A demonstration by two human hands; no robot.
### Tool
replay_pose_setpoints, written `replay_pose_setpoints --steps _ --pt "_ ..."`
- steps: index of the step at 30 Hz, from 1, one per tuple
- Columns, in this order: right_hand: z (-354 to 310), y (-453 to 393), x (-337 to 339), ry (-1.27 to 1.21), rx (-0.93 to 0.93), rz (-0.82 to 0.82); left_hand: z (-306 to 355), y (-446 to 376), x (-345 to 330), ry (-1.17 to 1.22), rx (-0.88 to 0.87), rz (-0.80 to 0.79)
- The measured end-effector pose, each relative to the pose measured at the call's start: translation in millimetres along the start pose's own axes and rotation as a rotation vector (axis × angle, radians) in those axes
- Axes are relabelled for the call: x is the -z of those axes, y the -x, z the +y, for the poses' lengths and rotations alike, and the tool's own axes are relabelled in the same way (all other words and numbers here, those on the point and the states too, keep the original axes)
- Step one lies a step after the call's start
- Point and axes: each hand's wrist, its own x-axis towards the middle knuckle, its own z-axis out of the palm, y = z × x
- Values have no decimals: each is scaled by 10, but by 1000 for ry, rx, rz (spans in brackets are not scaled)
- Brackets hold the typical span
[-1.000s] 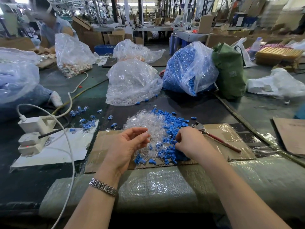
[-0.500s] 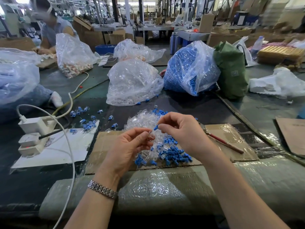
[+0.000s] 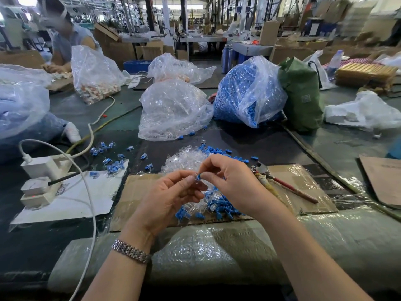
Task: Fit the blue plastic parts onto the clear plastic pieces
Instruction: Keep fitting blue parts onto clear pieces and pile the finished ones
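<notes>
My left hand [image 3: 171, 196] pinches a small clear plastic piece [image 3: 194, 181] between thumb and fingers. My right hand [image 3: 230, 181] pinches a blue plastic part [image 3: 198, 176] and holds it against the clear piece, above the work pile. Below and behind my hands lies a heap of clear pieces [image 3: 184, 160] mixed with loose blue parts [image 3: 219, 206] on a cardboard sheet [image 3: 138, 192]. Several fitted blue-and-clear pieces [image 3: 112, 164] lie scattered to the left.
A bag of clear pieces [image 3: 173, 109] and a bag of blue parts [image 3: 245, 92] stand behind the pile. Red-handled pliers [image 3: 282, 183] lie to the right. A white power strip [image 3: 41, 179] with cables sits at the left. Another person [image 3: 65, 38] works at the far left.
My right hand rose from the blue pile with a blue part and brought it to the clear piece in my left hand, which lifted slightly.
</notes>
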Motion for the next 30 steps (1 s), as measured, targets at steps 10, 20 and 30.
replay_pose_setpoints --steps 10,20,30 --pt "-35 -1 26 90 8 -40 42 -37 -1 -172 -50 27" --pt "499 72 490 738 -757 125 -42 -99 49 -14 -78 112" --pt "695 85 571 729 -777 -2 -81 -110 114 46 -98 161"
